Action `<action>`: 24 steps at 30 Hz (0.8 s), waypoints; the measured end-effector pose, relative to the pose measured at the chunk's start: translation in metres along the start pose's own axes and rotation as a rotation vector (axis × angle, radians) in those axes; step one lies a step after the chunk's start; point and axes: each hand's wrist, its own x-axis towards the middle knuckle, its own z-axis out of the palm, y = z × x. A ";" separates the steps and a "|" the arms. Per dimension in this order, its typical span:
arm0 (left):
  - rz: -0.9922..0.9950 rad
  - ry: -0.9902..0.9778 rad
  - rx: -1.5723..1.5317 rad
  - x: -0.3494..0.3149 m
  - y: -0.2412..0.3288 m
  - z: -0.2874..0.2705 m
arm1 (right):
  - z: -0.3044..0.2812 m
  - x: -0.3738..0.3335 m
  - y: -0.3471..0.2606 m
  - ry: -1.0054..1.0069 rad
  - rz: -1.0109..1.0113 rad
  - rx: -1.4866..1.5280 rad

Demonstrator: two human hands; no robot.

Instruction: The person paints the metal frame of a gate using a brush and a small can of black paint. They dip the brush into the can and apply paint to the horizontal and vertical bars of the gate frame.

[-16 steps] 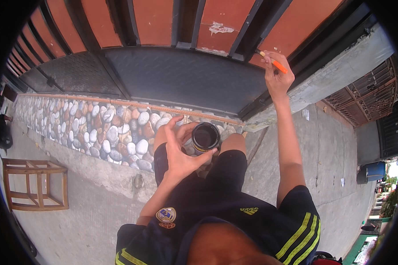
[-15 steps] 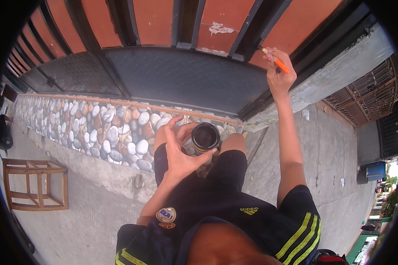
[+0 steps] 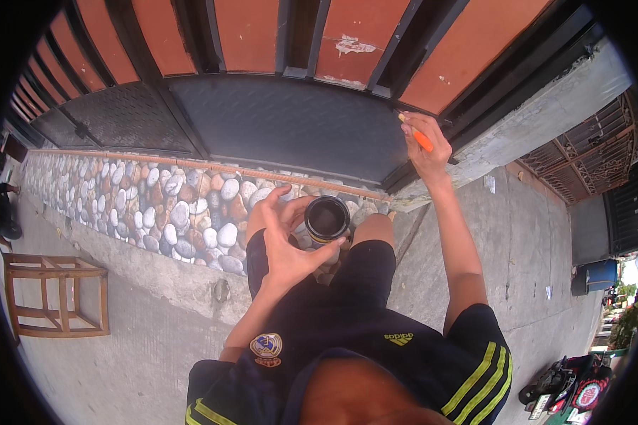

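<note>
Right hand (image 3: 427,145) lowered brush (image 3: 415,132) down gate (image 3: 283,127).

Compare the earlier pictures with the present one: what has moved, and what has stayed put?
The right hand, gripping the orange-handled brush, has come down a little along the dark gate frame. Nothing was picked up or released. The left hand still holds the open can above the knees.

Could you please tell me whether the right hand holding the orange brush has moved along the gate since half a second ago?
Yes. The right hand with the orange brush has shifted slightly leftward and down against the black gate frame.
</note>
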 end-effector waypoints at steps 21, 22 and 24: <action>-0.014 0.020 -0.044 0.000 0.005 -0.001 | 0.000 -0.020 0.002 -0.031 0.062 0.009; -0.003 0.017 -0.048 0.000 0.004 -0.001 | 0.001 -0.019 0.002 -0.031 0.063 0.009; 0.008 0.014 -0.053 0.001 0.002 -0.001 | 0.003 -0.014 0.003 0.016 0.109 0.068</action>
